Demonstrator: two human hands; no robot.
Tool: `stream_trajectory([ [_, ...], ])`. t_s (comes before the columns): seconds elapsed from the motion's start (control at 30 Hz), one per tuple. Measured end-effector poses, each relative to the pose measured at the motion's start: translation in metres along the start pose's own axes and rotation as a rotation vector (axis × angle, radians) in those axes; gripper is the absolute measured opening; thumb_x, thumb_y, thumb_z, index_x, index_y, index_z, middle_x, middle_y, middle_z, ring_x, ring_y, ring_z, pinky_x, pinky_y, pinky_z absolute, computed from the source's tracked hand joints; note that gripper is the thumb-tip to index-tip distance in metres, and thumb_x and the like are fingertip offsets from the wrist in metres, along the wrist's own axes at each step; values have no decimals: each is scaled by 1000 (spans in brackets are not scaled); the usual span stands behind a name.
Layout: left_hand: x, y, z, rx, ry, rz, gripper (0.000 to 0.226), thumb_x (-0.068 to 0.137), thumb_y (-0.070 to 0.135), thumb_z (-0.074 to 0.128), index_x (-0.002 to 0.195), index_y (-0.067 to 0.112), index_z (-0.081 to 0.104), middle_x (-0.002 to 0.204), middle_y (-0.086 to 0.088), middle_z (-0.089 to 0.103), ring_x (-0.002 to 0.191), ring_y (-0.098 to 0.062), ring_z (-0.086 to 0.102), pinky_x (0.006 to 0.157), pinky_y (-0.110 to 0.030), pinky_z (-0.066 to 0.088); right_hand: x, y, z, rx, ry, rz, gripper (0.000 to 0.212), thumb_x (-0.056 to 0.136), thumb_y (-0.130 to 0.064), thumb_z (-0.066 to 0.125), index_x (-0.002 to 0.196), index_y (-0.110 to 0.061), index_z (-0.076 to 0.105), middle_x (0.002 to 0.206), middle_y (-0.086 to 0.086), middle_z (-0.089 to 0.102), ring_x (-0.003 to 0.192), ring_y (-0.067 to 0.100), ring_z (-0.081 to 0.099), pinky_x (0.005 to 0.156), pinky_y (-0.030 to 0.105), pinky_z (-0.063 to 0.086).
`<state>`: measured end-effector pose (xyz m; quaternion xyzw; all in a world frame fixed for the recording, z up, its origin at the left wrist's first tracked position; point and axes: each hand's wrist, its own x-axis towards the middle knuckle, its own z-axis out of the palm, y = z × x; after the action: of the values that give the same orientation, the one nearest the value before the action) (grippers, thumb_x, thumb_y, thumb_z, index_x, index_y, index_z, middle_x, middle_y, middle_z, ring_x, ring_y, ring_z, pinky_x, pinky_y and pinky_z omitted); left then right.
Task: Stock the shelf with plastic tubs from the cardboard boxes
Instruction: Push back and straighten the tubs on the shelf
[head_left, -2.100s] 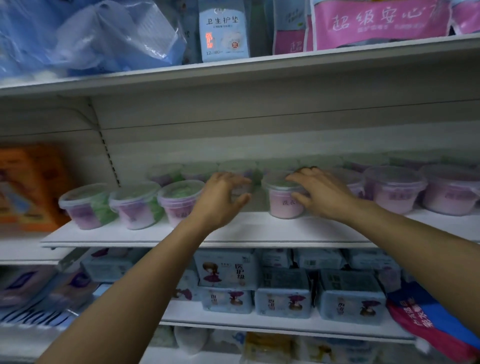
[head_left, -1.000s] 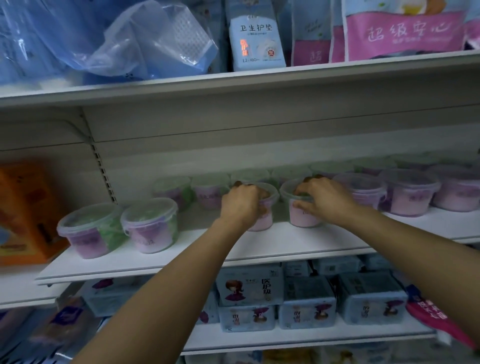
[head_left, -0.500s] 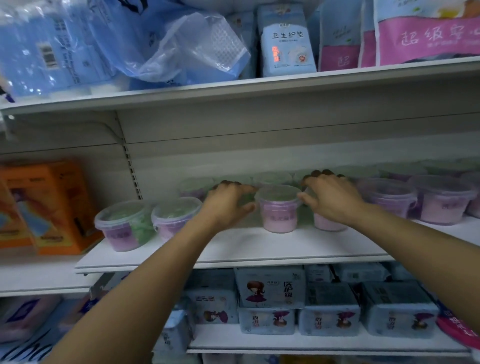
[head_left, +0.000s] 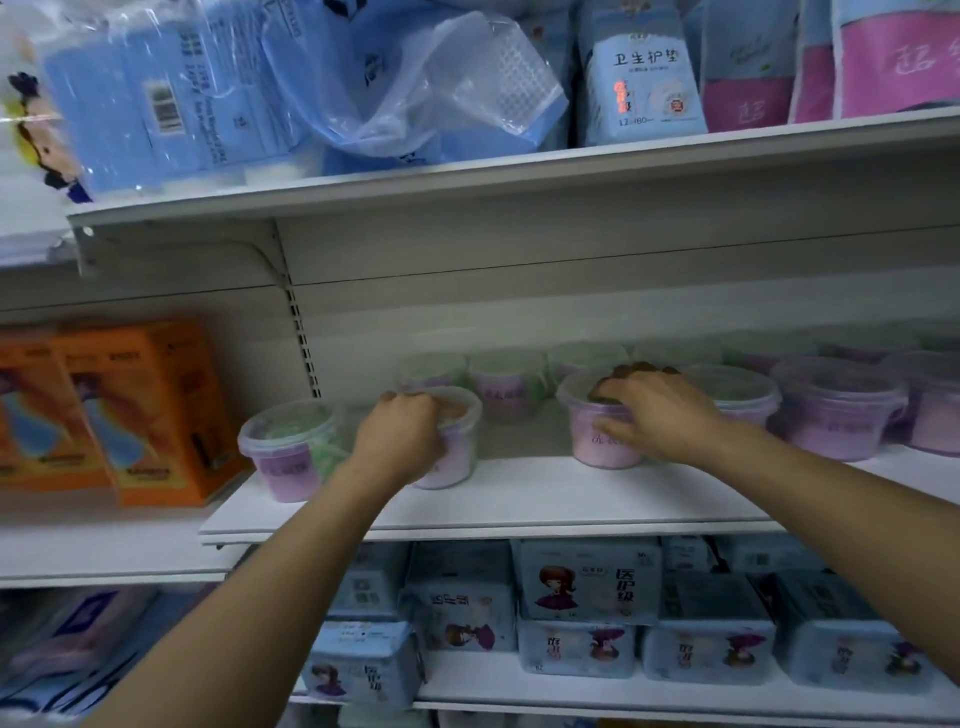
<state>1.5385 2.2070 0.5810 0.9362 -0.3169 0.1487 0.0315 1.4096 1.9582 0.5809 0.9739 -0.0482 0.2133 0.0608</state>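
Left of left hand (head_left: 400, 439): end tub (head_left: 291, 452), orange boxes (head_left: 140, 410).
Behind: back-row tubs (head_left: 511, 384).
Left hand: gripping pink tub (head_left: 462, 457).
Right hand (head_left: 660, 415): clamped over lidded tub (head_left: 597, 441).

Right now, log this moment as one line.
phase: stocking shelf | left hand: grips left tub | right hand: grips right tub | both tubs: upright, front row

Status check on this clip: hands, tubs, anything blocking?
Left hand grips second front-row tub. Right hand grips third front-row tub, fingers over lid. Both tubs upright on shelf, apart. Nothing in the way.
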Motion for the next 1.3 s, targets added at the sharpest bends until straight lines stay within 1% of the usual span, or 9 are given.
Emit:
stream_trajectory([
  [0.13, 11, 32, 10, -27, 71, 45, 39, 81, 23, 63, 120, 25, 64, 106, -6, 69, 98, -29, 63, 69, -33, 48, 0, 1, 1, 34, -18, 4, 29, 89, -40, 56, 113, -25, 62, 98, 0, 63, 84, 20, 59, 76, 33, 49],
  [0.3, 25, 56, 15, -73, 157, 109, 40, 85, 28, 62, 124, 36, 60, 105, 0, 69, 96, -26, 62, 71, -31, 50, 2, 1, 1, 50, -24, 22, 27, 89, -36, 56, 113, -25, 63, 97, 0, 63, 84, 21, 59, 72, 31, 48],
  [0.63, 27, 64, 17, -111, 165, 143, 39, 84, 32, 61, 123, 34, 60, 108, 2, 68, 96, -25, 62, 72, -32, 51, 3, -2, 1, 42, -28, 39, 29, 90, -37, 56, 116, -24, 62, 100, 1, 64, 86, 21, 60, 73, 32, 50],
  [0.77, 27, 50, 24, -247, 45, 202, 55, 83, 44, 62, 135, 36, 48, 131, 5, 57, 113, -25, 55, 89, -42, 51, 5, -5, -2, 0, -57, 59, 30, 90, -41, 53, 113, -23, 61, 98, 1, 63, 85, 21, 60, 69, 30, 47],
  [0.9, 15, 28, 22, -417, 21, 242, 68, 83, 47, 65, 143, 34, 37, 153, 4, 34, 133, -25, 39, 108, -46, 37, 9, -21, -4, -79, -48, 102, 43, 92, -48, 46, 121, -18, 54, 112, 6, 61, 97, 25, 57, 79, 35, 46],
  [1.0, 5, -9, 11, -272, 97, 164, 65, 85, 55, 58, 143, 38, 34, 153, 6, 34, 137, -27, 32, 112, -54, 25, 12, -40, -3, -41, 51, 78, 53, 94, -52, 41, 134, -18, 43, 126, 8, 55, 113, 26, 52, 86, 38, 43],
  [1.17, -10, -90, -3, -197, 125, -71, 59, 85, 59, 54, 139, 42, 36, 150, 3, 39, 139, -27, 29, 113, -63, 13, 25, -70, -1, 68, -3, -71, 51, 94, -43, 46, 139, -21, 38, 133, 5, 49, 119, 23, 45, 90, 36, 38],
  [1.23, -14, -113, -6, -201, 81, -156, 58, 84, 61, 54, 137, 43, 38, 148, 2, 42, 134, -28, 38, 111, -61, 21, 31, -78, -1, 59, -24, -97, 47, 92, -42, 49, 134, -22, 44, 128, 5, 53, 113, 23, 48, 88, 36, 39],
  [1.3, -21, -127, -8, -327, 20, -185, 55, 84, 59, 57, 133, 41, 44, 145, 0, 46, 119, -27, 54, 104, -53, 39, 37, -84, 1, 44, -32, -104, 39, 91, -41, 50, 126, -22, 51, 119, 4, 57, 104, 22, 51, 85, 36, 42],
])
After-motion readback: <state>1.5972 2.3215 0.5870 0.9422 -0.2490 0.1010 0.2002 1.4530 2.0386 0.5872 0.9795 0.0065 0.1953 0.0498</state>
